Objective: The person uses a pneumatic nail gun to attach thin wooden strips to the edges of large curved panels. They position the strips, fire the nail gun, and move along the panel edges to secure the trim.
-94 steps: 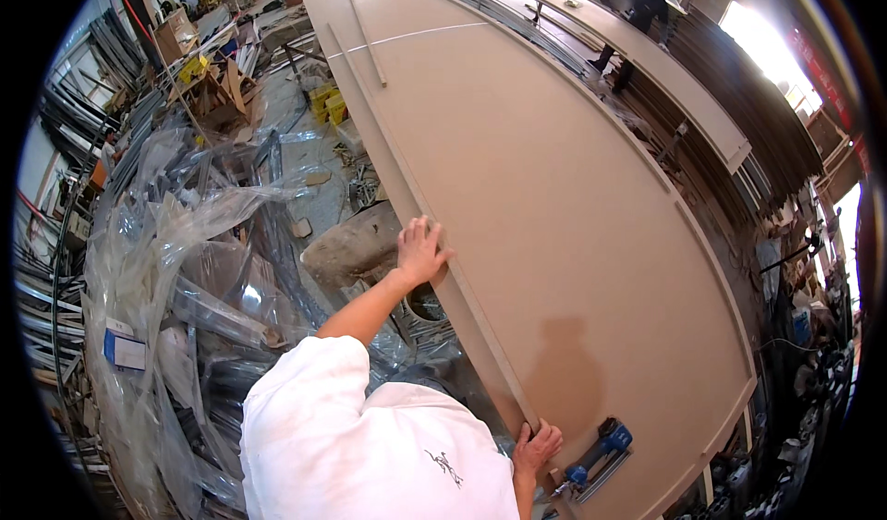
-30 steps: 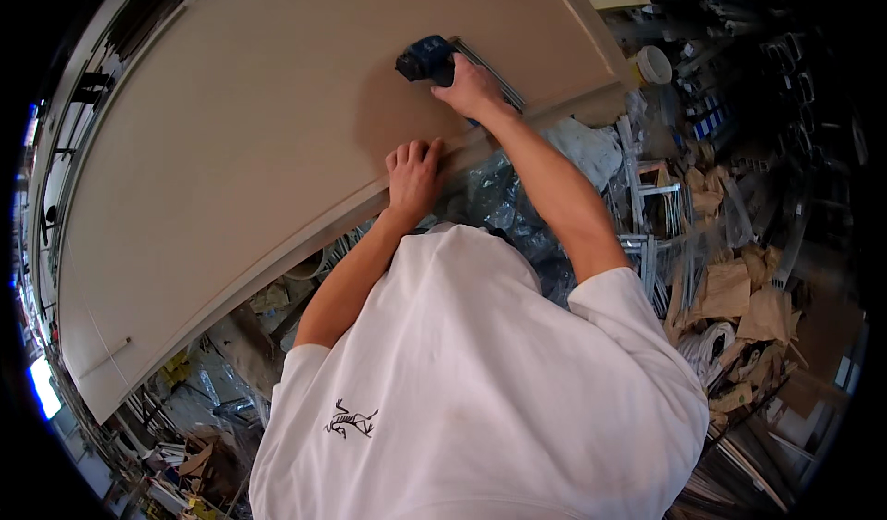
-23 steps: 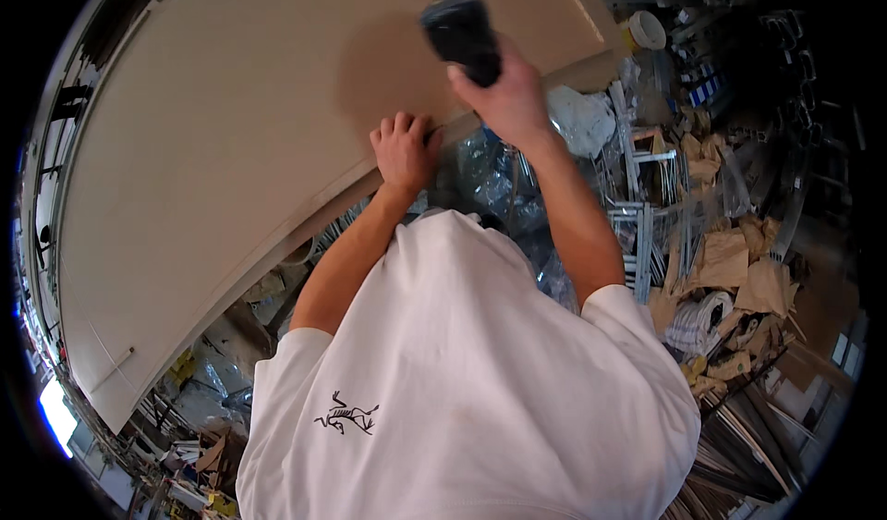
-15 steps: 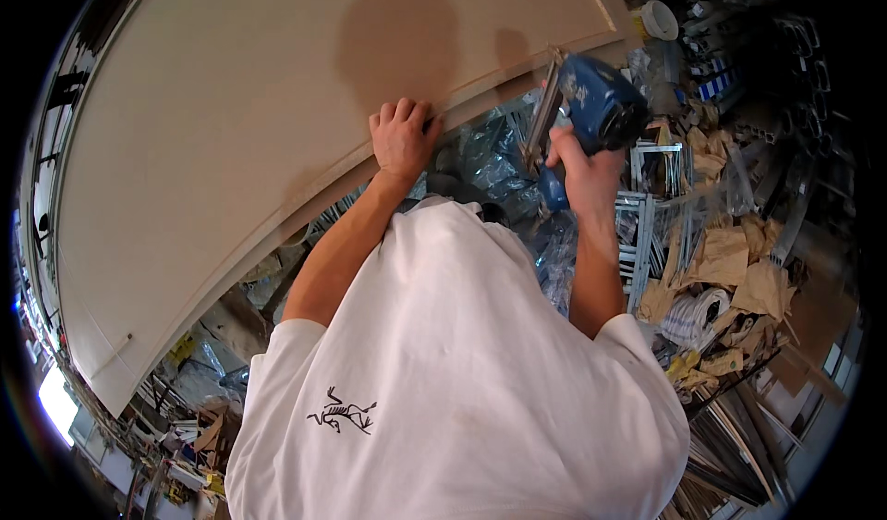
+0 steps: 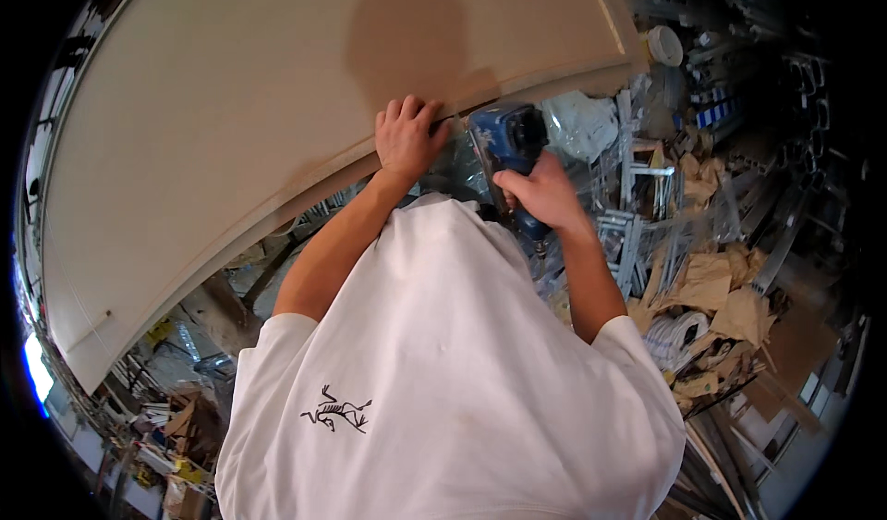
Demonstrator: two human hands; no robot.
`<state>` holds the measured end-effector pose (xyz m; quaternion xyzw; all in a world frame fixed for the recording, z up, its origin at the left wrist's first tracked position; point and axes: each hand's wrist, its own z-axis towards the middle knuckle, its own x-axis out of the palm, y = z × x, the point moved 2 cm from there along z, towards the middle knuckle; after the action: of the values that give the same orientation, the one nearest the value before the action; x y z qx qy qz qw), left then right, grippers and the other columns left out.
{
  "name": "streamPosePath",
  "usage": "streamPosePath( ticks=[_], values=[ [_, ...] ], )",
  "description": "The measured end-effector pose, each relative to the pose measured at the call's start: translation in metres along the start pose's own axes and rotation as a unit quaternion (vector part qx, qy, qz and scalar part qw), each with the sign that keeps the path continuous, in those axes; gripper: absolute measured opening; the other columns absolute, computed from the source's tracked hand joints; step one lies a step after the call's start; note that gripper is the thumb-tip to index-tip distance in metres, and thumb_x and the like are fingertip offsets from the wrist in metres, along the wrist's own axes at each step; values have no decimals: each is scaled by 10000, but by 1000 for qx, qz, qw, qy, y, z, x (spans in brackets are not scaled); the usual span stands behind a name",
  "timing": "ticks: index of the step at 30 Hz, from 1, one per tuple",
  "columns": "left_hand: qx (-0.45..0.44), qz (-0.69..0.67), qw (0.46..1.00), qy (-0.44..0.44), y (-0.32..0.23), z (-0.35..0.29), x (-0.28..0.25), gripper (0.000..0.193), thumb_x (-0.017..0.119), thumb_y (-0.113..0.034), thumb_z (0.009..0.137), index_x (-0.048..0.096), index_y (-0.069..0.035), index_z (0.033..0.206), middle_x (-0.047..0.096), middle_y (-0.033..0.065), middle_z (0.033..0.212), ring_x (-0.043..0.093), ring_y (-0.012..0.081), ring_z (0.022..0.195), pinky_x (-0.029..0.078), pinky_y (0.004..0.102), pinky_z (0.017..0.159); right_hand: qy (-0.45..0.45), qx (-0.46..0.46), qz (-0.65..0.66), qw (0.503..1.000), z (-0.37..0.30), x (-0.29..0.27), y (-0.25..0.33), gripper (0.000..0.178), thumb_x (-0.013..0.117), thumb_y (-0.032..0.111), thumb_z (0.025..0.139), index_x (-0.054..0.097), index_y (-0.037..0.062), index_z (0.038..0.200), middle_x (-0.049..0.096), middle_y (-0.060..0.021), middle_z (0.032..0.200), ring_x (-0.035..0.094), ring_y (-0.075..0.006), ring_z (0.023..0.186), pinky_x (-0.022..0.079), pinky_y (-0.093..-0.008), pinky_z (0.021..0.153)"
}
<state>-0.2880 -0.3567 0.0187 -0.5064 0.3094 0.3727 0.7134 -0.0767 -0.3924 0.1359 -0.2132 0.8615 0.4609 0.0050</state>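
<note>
- Dim, muted light over most of the scene; the white shirt [image 5: 462,363] is the brightest large surface;
- white glare with a blue fringe at the lower-left rim; pale glints on the plastic sheet [image 5: 580,122];
- a soft-edged, rounded shadow [image 5: 407,39] darkens the board [image 5: 212,85];
- clutter [image 5: 739,67] at upper right sinks into gloom, its detail smeared;
- black corners; the board's long edge bends into a curve.

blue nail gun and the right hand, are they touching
Touching: the head view shows the right hand wrapped around the blue nail gun, with no gap between them.
</note>
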Motion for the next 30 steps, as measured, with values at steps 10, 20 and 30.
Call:
streamPosePath(
  ticks=[10, 20, 30],
  values=[
    [-25, -6, 999, 25, 2, -3, 7, 349, 788, -312, 759, 750, -207, 1090, 639, -21, 1041, 586, 225, 1034, 467, 393, 868, 47, 30, 24, 998, 30, 10, 24, 111, 640, 64, 830, 649, 8, 925, 586, -32, 600, 555, -127, 510, 459, -318, 505],
    [-13, -25, 999, 19, -1, -2, 4, 398, 827, -285, 705, 752, -195, 1085, 639, -19, 1056, 584, 224, 1033, 461, 387, 875, 43, 23, -130, 990, 54, 7, 10, 98, 645, 111, 846, 642, 13, 845, 596, -23, 605, 563, -131, 499, 450, -314, 493],
    [-82, -24, 994, 62, 69, -60, -89, 619, 825, -300, 822, 610, -117, 1373, 572, 119, 1369, 493, 351, 1313, 361, 507, 1140, -24, 38, 54, 998, 29, -21, -6, 168, 666, 96, 857, 661, -14, 984, 608, -51, 658, 583, -158, 547, 497, -331, 550]
  ],
)
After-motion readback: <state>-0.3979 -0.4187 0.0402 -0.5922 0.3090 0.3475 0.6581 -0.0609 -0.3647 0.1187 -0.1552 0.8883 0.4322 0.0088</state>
